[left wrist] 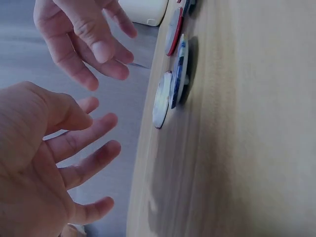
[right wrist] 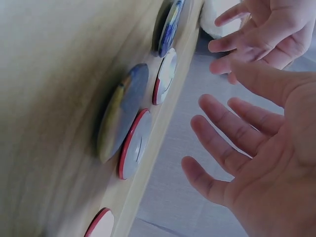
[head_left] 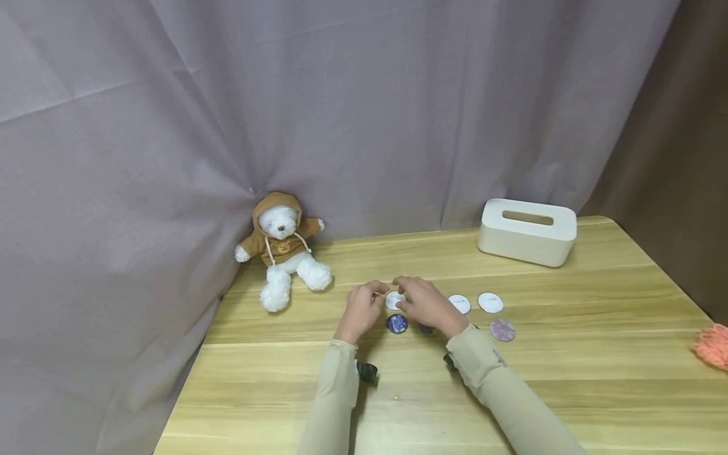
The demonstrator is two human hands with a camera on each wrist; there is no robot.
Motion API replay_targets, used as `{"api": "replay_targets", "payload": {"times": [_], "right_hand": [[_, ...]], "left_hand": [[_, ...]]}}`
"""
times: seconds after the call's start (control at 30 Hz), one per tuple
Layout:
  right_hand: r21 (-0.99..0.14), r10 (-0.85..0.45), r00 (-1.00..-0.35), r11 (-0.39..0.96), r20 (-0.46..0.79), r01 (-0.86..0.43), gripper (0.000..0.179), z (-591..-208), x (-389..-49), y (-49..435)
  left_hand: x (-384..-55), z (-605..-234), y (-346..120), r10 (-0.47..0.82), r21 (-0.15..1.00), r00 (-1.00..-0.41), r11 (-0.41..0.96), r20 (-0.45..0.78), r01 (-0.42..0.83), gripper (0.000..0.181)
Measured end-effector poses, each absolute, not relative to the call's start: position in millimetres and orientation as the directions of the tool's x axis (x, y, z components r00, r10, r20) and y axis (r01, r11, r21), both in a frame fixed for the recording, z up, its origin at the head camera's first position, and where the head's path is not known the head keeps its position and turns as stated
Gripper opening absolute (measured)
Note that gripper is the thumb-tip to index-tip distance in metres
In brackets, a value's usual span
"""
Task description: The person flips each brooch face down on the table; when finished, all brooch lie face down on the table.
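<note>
Both hands hover over a group of round pin badges, holding nothing. My left hand has loosely bent fingers at the left of a white-backed badge. On its right side is my right hand, whose fingers partly cover that badge in the head view. Nearer to me lies a blue patterned badge. A dark badge is mostly hidden under the right hand from above. Farther right are two more white-backed badges, one beside the right wrist and another past it, plus a pinkish patterned badge.
A teddy bear in a brown hoodie sits at the table's back left. The white tissue box stands at the back right. Orange yarn lies at the right edge. A grey curtain hangs behind the wooden table.
</note>
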State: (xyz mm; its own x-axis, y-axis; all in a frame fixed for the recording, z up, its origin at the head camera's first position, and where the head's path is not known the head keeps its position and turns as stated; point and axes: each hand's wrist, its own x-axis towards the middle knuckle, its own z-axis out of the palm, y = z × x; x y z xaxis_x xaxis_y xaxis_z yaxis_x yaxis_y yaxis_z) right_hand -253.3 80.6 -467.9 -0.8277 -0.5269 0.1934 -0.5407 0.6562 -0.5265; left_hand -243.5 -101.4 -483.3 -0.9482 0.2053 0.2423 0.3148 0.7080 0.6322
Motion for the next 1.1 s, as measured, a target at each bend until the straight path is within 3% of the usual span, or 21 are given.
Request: {"api": "replay_targets", "payload": {"times": [0.4, 1.1], "right_hand": [[-0.467, -0.568, -0.808, 0.679, 0.155, -0.566, 0.042, -474.4, -243.2, 82.5], [-0.486, -0.506, -0.857, 0.726, 0.103, -0.487, 0.032, -479.1, -237.9, 78.7]], "left_hand": [[-221.9, -485.7, -108.9, 0.225, 0.638, -0.960, 0.718, 0.166, 0.279, 0.042], [-215.6, -493.9, -99.1, 0.246, 0.541, -0.965, 0.802, 0.088, 0.254, 0.037]]}}
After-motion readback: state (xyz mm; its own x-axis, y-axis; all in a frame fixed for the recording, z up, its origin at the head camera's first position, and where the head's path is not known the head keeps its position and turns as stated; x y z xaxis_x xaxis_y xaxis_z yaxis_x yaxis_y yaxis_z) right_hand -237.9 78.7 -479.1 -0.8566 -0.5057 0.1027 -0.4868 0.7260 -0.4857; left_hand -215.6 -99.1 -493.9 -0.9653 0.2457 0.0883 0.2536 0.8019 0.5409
